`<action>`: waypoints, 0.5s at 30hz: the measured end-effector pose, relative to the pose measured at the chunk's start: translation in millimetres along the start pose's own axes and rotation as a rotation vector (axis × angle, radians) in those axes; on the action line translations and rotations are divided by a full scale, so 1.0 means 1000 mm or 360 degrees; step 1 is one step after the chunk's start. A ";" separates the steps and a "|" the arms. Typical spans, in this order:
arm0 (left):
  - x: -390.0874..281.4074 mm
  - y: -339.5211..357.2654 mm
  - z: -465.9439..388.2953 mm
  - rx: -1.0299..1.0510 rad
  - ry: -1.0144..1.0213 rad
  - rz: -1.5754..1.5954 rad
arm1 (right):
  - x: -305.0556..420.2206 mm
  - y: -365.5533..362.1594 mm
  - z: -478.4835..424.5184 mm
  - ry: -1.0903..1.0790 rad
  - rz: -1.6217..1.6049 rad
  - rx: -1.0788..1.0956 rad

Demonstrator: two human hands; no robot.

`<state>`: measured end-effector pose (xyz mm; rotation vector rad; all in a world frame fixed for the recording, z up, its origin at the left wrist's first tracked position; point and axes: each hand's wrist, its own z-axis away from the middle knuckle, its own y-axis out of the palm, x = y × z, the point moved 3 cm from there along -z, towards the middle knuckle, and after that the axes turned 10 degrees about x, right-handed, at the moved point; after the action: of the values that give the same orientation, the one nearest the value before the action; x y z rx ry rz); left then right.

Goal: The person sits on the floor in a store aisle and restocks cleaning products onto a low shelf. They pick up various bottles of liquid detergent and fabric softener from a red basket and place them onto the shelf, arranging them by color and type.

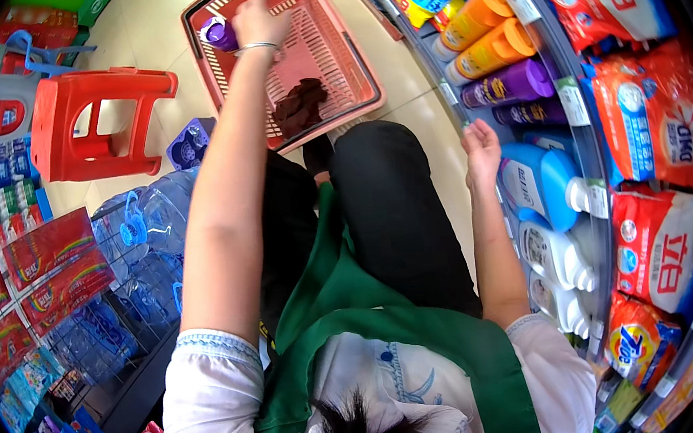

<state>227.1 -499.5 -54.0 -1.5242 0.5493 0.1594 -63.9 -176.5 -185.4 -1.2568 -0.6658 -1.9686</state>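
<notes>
My left hand (262, 21) reaches over a red plastic shopping basket (372, 79), a bracelet on its wrist. Right beside it, at the basket's left side, is a purple container (219, 34) with a pale end. Whether my fingers grip the container cannot be told, as the hand is blurred and its underside hidden. A crumpled dark brown-red item (302, 106) lies at the near end of the basket. My right hand (481, 150) is by the shelf edge with nothing in it. Closest to it are purple canisters (508, 84) and a blue detergent bottle (538, 185).
Orange canisters (479, 28), white bottles (556, 257) and laundry detergent bags (656, 123) fill the shelves at right. At left are a red plastic stool (105, 125), a purple plastic crate-like item (191, 143), large clear water bottles (160, 215) and a wire rack with red packets (61, 271).
</notes>
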 end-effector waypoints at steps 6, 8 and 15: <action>0.142 -0.011 -0.029 0.0129 -0.0542 -0.0316 | 0.071 0.134 -0.008 -0.0397 0.0166 0.0923; 0.161 -0.004 -0.033 0.0263 -0.0499 -0.0377 | 0.092 0.184 -0.013 -0.0392 0.0211 0.1203; 0.158 0.013 -0.039 0.0364 -0.0086 -0.0197 | 0.079 0.317 -0.042 -0.0525 0.1065 0.1742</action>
<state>348.8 -574.0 -132.7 -1.3227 0.4143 0.0404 136.7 -427.1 -113.7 -0.8876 -1.0866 -0.6325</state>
